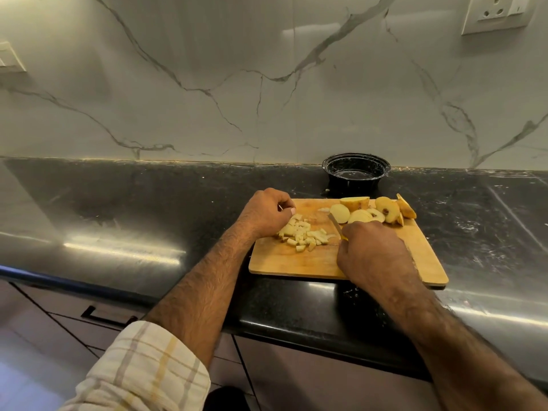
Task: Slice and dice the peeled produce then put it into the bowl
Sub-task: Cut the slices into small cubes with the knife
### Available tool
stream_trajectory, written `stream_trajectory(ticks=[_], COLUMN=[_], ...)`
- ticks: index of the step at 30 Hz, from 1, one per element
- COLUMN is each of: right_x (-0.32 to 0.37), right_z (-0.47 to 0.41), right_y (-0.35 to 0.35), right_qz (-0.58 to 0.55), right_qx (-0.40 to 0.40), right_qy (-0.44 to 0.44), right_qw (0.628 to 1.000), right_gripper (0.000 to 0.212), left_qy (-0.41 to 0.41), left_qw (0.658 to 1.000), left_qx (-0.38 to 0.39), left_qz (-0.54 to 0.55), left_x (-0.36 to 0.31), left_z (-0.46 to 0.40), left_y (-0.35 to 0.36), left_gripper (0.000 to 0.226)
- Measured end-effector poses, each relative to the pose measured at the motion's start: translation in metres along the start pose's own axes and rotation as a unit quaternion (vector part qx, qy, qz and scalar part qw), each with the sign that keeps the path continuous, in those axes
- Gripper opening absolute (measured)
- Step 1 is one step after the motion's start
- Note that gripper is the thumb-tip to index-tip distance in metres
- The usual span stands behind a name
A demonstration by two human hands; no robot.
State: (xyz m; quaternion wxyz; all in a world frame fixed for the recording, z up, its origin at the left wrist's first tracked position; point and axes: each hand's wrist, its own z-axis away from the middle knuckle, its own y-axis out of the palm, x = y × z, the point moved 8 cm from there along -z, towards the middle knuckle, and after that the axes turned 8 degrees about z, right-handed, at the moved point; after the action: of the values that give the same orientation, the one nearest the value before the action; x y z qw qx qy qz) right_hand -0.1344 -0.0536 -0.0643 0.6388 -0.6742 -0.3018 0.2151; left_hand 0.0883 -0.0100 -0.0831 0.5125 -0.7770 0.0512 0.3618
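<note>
Produce lies on a wooden board [296, 262] on the dark worktop [118, 209], in two lots: a heap of pale dice [302, 235] toward the board's left and a row of uncut slices [373, 210] along its far right edge. Starting at the left, the left forearm reaches in from a rolled checked sleeve [142, 369] and the left hand [265, 212] sits at the board's left edge, knuckles up, fingers curled, fingertips against the near side of the dice; its grip looks gathered around the heap rather than clamped on any one piece, probably to keep the cubes corralled and clear of the blade, though whether it actually pinches a piece cannot be told. In the middle, the knife [335, 222] angles up and away from the right hand, its tip pointing toward the slices and its edge just beside the dice, so the blade stands between finished and unfinished produce. To the right, the right hand [373, 250] is clenched over the knife handle, a bit of yellow showing under the knuckles, the back of the hand up and the wrist bent slightly inward, the forearm coming in low from the bottom right. Beyond the board, against the marble wall, a black bowl [355, 170] stands with no produce visible in it, near the slices, handy for a short transfer once dicing ends. The task seems roughly midway.
</note>
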Motion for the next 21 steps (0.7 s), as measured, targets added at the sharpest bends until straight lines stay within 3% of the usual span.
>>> stream_trajectory(ticks=[4, 7, 13, 17, 21], right_x=[0.007, -0.006, -0.013, -0.011, -0.009], right_z=[0.000, 0.003, 0.012, 0.007, 0.001], right_y=[-0.002, -0.005, -0.003, -0.002, 0.004], right_qz=[-0.030, -0.023, -0.001, -0.007, -0.013], right_qx=[0.004, -0.009, 0.019, 0.026, 0.051], right_qy=[-0.031, 0.003, 0.031, 0.032, 0.032], right_qw=[0.999, 1.000, 0.999, 0.999, 0.998], right_gripper=[0.029, 0.026, 0.023, 0.025, 0.027], left_qy=[-0.001, 0.012, 0.021, 0.018, 0.014], left_qw=[1.000, 1.000, 0.994, 0.989, 0.986], left_qx=[-0.001, 0.004, 0.107, 0.138, 0.156], left_qz=[0.000, -0.002, -0.008, -0.054, -0.058], left_x=[0.001, -0.007, -0.040, -0.049, -0.047], left_z=[-0.002, -0.009, -0.030, -0.040, -0.044], left_y=[0.001, 0.005, 0.050, 0.060, 0.060], left_gripper=[0.012, 0.010, 0.013, 0.027, 0.025])
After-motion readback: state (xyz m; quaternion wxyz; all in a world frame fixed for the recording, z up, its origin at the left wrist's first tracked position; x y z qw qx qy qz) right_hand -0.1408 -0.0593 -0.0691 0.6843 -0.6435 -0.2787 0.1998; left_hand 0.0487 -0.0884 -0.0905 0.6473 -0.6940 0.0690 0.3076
